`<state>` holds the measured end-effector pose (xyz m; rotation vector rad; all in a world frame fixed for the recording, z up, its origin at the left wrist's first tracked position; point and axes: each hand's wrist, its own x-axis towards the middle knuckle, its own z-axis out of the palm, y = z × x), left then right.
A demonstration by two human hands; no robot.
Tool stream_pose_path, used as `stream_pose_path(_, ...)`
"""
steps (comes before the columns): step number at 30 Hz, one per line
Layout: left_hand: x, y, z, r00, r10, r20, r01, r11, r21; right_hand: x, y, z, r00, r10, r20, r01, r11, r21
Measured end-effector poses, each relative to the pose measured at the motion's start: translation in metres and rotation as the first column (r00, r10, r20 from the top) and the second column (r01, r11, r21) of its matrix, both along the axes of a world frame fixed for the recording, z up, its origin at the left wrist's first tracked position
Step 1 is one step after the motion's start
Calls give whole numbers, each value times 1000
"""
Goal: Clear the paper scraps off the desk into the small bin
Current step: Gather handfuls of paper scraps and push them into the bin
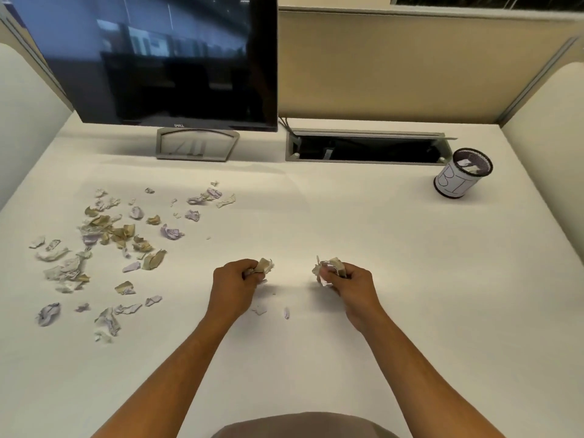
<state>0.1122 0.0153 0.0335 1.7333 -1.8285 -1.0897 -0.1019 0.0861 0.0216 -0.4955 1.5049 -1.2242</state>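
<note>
Several crumpled paper scraps [104, 241], white, tan and lilac, lie scattered over the left half of the white desk [347, 222]. My left hand [234, 286] is closed around a wad of scraps [264, 265] near the desk's middle. My right hand [350, 287] grips another wad of scraps [328, 266] a short way to the right. Two small bits [273, 311] lie on the desk between my hands. The small bin [463, 173], a mesh cup wrapped in a white paper label, stands at the back right with a few scraps inside.
A dark monitor [164, 58] on a grey stand [196, 143] occupies the back left. An open cable hatch [366, 147] is cut into the desk behind the bin. Beige partition walls [395, 67] enclose the back and sides.
</note>
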Motion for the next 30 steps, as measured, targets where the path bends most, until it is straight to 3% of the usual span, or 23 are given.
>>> stream_pose_path(8, -93, -13, 28, 989, -133, -59, 133, 991, -7, -83, 26, 15, 976, -185, 111, 194, 979, -69)
stream_pose_path(16, -216, -25, 53, 945, -283, -165, 287, 958, -2, -161, 36, 24, 890, -405, 209, 433, 895, -110)
stream_pose_path(30, -447, -84, 68, 876, -470, -105, 452, 878, -160, -282, 27, 41, 813, -490, 314, 543, 833, -104)
